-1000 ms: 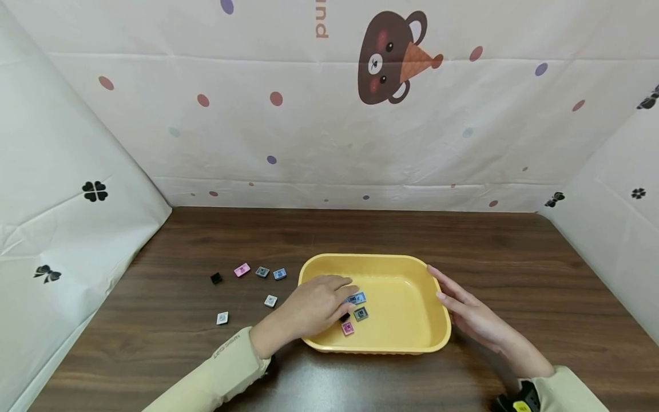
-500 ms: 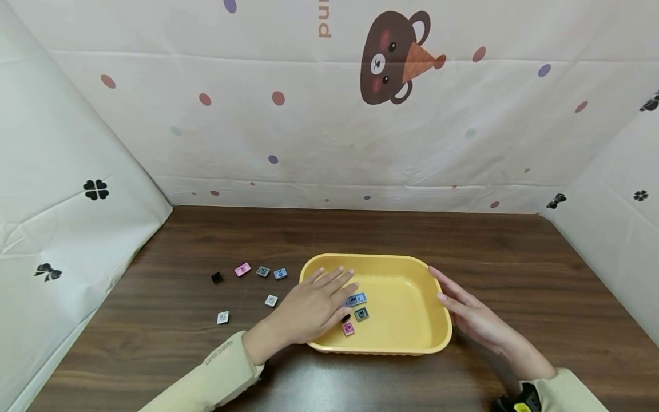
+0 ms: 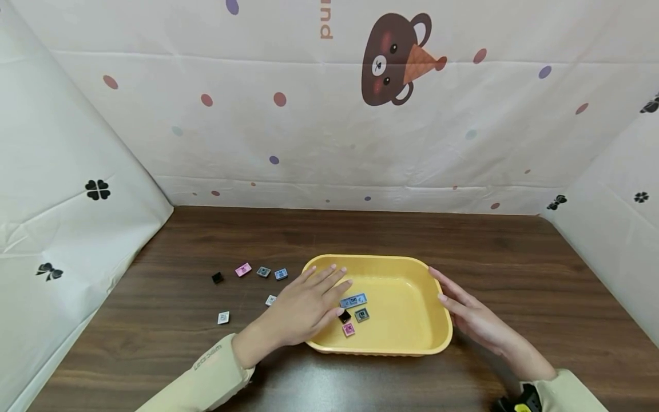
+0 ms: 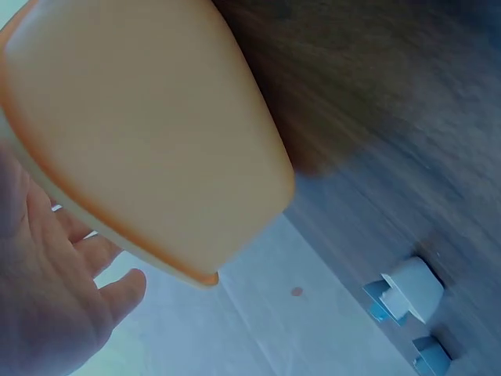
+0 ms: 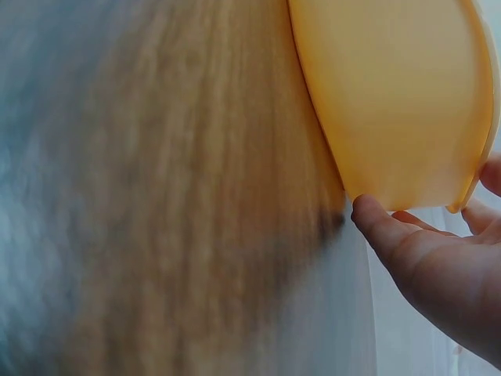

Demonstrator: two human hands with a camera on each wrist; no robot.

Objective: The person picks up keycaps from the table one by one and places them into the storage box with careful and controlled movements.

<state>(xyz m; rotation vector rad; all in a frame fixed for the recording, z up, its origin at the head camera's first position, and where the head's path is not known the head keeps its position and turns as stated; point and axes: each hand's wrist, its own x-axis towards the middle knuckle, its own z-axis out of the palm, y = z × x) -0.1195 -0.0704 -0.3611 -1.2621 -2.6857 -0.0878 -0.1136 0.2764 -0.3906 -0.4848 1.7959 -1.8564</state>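
A yellow plastic basin (image 3: 401,349) sits on the table. My left hand (image 3: 298,309) lies over its left rim, fingers spread and holding nothing. Near its thumb, inside the basin, are a long blue keycap-like block (image 3: 353,300), a black block (image 3: 344,316), a grey block (image 3: 362,315) and a pink block (image 3: 348,329). My right hand (image 3: 473,317) touches the basin's right wall with its fingers extended. In the right wrist view the right fingers (image 5: 383,227) are against the outside of the basin (image 5: 399,94), with one fingertip at its rim.
Left of the basin on the dark wood table (image 3: 154,355) are pink (image 3: 243,269), grey (image 3: 264,272), blue (image 3: 281,274) and black (image 3: 217,277) blocks. Two white ones, including a nearer white block (image 3: 223,317), lie there too. A patterned white sheet (image 3: 257,137) encloses the back and sides.
My left fingers have straightened from a bent pose over the blue block, and the hand has drawn back left, uncovering the blue and black blocks. My right hand stays at the basin.
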